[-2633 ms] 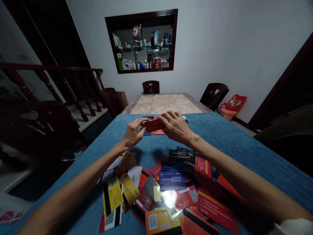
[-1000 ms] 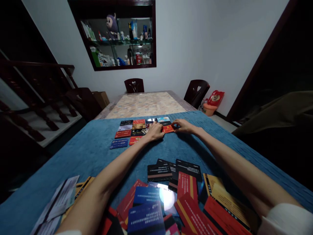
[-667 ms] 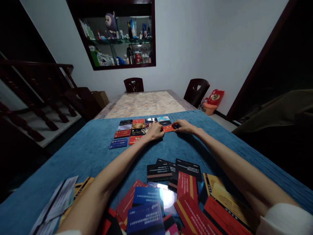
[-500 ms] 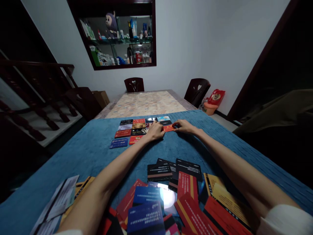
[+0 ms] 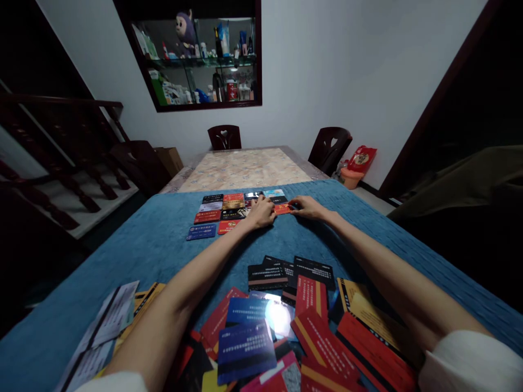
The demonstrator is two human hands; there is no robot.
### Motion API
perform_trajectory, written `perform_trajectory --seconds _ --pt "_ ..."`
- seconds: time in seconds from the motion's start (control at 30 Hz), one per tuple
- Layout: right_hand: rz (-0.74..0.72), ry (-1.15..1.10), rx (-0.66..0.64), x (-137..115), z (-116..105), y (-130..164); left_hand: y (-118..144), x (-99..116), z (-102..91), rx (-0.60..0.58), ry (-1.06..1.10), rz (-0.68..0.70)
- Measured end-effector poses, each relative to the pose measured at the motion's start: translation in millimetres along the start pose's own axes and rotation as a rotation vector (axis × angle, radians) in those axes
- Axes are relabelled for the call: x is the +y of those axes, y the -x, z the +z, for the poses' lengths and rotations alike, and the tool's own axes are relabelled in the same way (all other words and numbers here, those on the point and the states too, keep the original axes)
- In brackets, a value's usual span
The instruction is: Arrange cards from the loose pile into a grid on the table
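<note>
- I am reaching both arms far out over the worktop (image 5: 122, 256), which a blue cloth is covering on my side.
- My left hand (image 5: 260, 213) is resting palm down on the cloth, its fingers lying flat and loose with nothing in its grip, at the left end of a red card (image 5: 283, 208).
- My right hand (image 5: 309, 207) is lying at the right end of that same red card, its fingertips touching the card's edge; they are pressing on it, not closing around it.
- The red card is lying flat on the cloth between my two hands, at the right end of the laid-out cards.
- The laid-out cards (image 5: 220, 209) are sitting face up in neat rows just left of my left hand: dark, red, pale and gold ones touching edge to edge, with a blue card (image 5: 201, 232) lying at the near left corner.
- A loose pile of cards (image 5: 302, 321) is spreading out close to my body between my forearms, red, blue, black and yellow ones overlapping at all angles.
- Beyond the cloth the worktop is showing a pale patterned surface (image 5: 245, 169), and dark wooden chairs (image 5: 224, 136) are standing at its far end.
</note>
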State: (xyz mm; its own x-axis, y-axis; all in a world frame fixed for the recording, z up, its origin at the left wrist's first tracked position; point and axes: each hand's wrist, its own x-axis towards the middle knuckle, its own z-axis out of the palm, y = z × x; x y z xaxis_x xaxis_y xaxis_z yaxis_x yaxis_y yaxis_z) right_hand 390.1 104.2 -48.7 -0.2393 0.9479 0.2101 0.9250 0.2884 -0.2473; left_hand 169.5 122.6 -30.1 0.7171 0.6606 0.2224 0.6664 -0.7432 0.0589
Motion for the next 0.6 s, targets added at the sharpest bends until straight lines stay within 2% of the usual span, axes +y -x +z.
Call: perform_trajectory --seconds 0.13,0.3,0.6 --pt "-0.006 0.015 0.038 -3.0 -0.8 7.1 9.9 3.1 -8.7 0.043 0.029 0.033" --pt "-0.018 0.027 0.066 -15.1 -3.3 21.7 36.9 6.1 -23.8 0.050 0.051 0.123" --pt "-0.147 0.042 0.098 -65.8 -10.8 62.7 106.0 16.2 -46.2 -0.003 0.102 0.178"
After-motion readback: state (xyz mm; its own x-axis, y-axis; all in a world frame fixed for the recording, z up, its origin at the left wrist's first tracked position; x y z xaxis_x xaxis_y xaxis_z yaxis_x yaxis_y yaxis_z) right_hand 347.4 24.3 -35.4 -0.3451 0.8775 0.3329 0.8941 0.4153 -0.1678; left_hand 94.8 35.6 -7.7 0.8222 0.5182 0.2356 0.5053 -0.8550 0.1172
